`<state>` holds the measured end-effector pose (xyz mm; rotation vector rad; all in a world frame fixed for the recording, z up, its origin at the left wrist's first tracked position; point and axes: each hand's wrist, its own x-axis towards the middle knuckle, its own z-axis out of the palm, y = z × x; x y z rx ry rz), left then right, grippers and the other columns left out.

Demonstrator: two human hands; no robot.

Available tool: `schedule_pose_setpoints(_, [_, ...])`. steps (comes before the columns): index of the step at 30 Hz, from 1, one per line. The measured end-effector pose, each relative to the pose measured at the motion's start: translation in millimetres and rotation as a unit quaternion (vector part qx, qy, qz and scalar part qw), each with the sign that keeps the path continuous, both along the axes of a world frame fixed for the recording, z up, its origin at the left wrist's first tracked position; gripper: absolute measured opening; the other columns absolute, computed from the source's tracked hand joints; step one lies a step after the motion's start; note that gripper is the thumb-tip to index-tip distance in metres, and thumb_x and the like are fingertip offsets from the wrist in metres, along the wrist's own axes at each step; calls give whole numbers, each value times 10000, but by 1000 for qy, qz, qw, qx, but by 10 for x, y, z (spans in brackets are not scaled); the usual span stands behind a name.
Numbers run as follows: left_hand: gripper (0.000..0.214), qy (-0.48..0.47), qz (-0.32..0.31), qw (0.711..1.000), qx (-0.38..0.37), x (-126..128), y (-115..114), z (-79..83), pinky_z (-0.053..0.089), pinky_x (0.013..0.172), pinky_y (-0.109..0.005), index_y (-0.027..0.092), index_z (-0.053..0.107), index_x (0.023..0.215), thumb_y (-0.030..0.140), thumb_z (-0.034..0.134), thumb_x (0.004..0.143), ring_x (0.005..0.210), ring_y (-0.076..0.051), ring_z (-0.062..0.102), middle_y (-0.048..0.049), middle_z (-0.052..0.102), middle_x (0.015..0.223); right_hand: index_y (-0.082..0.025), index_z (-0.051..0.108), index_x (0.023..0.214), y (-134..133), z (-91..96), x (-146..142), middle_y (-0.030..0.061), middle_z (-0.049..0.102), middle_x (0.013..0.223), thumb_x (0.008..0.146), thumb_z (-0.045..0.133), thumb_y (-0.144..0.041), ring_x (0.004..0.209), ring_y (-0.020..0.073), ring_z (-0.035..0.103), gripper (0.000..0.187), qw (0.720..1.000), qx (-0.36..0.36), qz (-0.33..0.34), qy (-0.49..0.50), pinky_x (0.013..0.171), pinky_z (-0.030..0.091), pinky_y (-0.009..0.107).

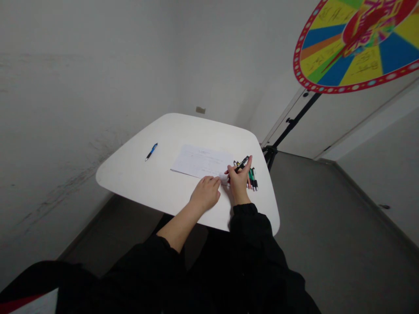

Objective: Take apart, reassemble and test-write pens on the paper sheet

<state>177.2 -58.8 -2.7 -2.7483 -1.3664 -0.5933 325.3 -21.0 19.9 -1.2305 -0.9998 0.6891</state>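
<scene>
A sheaf of white paper (pixel 199 161) with faint writing lies on the white table (pixel 137 174). My right hand (pixel 239 179) is closed round a black pen (pixel 242 163), its upper end slanting up and to the right. The pen's tip is too small to make out, down by the paper's lower right corner. My left hand (pixel 207 192) lies palm down at the paper's near edge, holding nothing, fingers extended toward the right hand. Several pens (pixel 253 179) with green, black and reddish barrels lie just right of my right hand, which partly hides them.
A blue pen (pixel 151 151) lies alone on the table's left side. Behind the table on the right, a colourful prize wheel (pixel 356 48) stands on a black stand (pixel 291 124). Pale walls close in at the left and back.
</scene>
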Motion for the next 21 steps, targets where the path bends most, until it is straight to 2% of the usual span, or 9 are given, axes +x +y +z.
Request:
schedule_pose_setpoints(14, [431,-8,2,1000,11,3,1,-14,415,1131,-432,149,612,1360,178,486,949,1290,-277,549,-98,632,1443,-204,-18,1673,4,-13,3,-82,622,686,794,670,-332,482,124,508,1124,1000,6,-2,2,441,399,211])
schedule_pose_setpoints(21, [447,-2,0,1000,12,-4,5,-19,397,1151,-428,110,598,1387,196,496,960,1305,-287,536,-111,624,1456,-165,127,1669,34,-70,34,-58,645,684,832,653,-338,499,125,507,1004,999,22,0,-24,500,426,232])
